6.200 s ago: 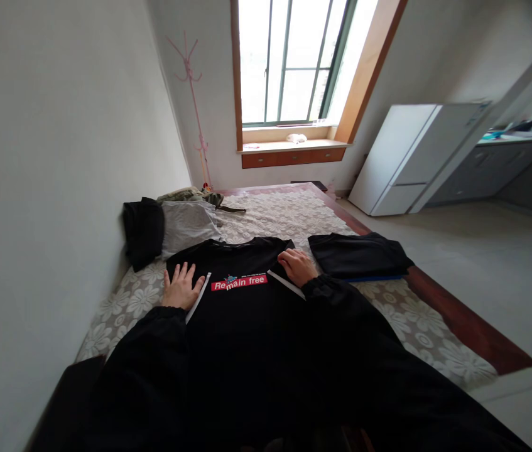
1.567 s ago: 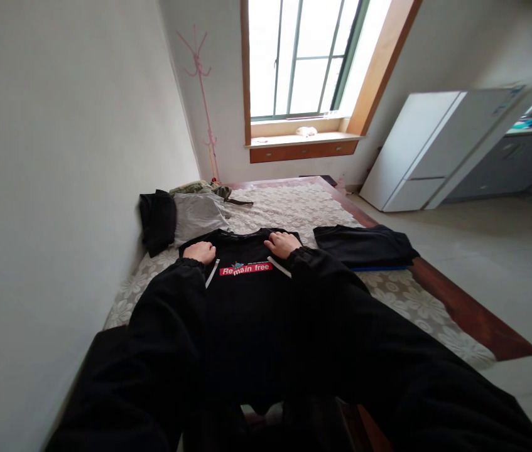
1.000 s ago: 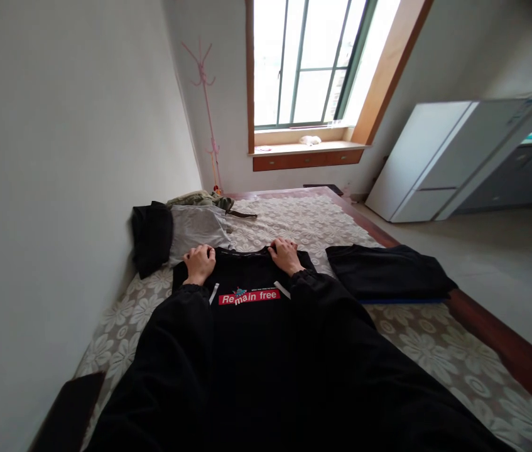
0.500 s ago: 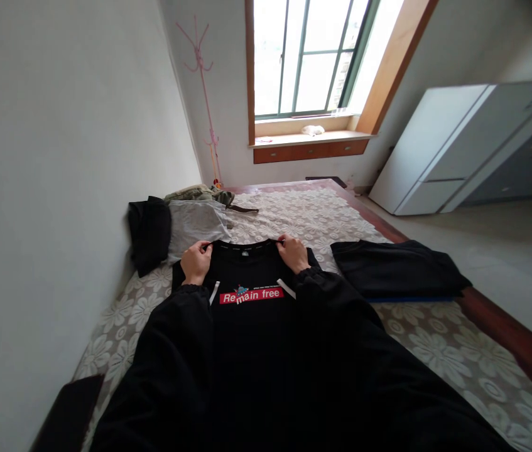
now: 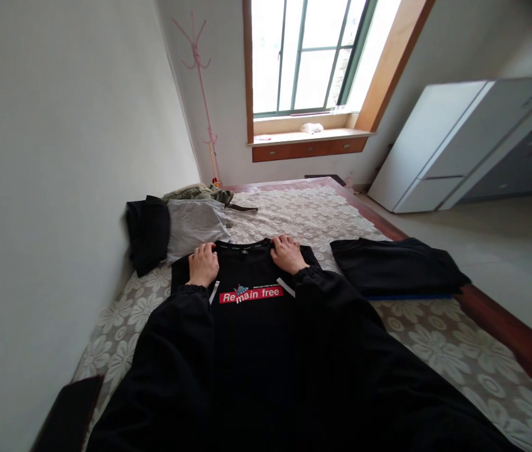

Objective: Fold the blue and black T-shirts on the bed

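A black T-shirt (image 5: 251,326) lies front up on the bed, with a red "Remain free" print and two white strips on its chest. My left hand (image 5: 203,265) is at the left side of its collar, fingers bent over the shoulder cloth. On the other side of the collar, my right hand (image 5: 288,253) has its fingers curled on the opposite shoulder. Both thumbs are hidden. My black sleeves cover parts of the shirt's sides, and its lower part merges with dark cloth near me.
Folded black clothing (image 5: 395,267) lies to the right on the patterned bedspread (image 5: 439,351), with something blue under it. At the left wall are a black garment (image 5: 147,235), a grey garment (image 5: 197,221) and a camouflage-coloured item (image 5: 200,193). A pink coat stand (image 5: 204,94) rises behind.
My fingers have shifted from pinching the collar's two corners to curling over the shoulder cloth beside it. Both hands sit slightly closer together, and the collar opening looks narrower.
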Tool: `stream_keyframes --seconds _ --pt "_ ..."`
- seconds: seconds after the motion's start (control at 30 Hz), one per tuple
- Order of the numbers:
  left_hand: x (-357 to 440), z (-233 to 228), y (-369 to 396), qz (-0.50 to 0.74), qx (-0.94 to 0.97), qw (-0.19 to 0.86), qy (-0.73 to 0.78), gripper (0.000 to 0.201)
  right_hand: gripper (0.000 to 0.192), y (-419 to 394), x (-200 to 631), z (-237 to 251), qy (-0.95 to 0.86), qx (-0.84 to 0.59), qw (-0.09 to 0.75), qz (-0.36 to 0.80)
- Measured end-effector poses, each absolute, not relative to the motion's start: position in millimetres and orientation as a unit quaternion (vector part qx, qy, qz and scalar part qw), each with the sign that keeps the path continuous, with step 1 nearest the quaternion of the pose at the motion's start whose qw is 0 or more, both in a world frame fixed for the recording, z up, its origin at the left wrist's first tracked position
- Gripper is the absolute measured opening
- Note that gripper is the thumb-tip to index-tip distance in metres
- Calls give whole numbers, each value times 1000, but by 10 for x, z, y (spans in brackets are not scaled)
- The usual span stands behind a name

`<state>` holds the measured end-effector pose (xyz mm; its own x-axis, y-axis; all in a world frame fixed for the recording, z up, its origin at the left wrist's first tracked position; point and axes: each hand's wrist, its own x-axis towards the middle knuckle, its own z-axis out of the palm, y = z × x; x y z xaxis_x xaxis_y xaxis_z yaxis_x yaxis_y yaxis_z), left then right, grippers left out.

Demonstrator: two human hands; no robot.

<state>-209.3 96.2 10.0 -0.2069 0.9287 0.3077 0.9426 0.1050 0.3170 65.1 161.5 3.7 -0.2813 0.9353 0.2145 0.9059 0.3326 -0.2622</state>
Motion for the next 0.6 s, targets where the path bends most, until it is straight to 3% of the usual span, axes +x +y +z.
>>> stream_keyframes --seconds 0.13,0.33,0.6 --pt "-2043 58 886 -184 -655 4 -733 47 50 1507 609 33 -815 -571 99 17" --pt "-2122 105 840 -60 -684 -63 -724 63 67 1433 592 14 -796 -597 32 91" --pt "-2075 66 817 -53 -662 -38 -747 72 76 1474 610 -34 -794 -596 44 113"
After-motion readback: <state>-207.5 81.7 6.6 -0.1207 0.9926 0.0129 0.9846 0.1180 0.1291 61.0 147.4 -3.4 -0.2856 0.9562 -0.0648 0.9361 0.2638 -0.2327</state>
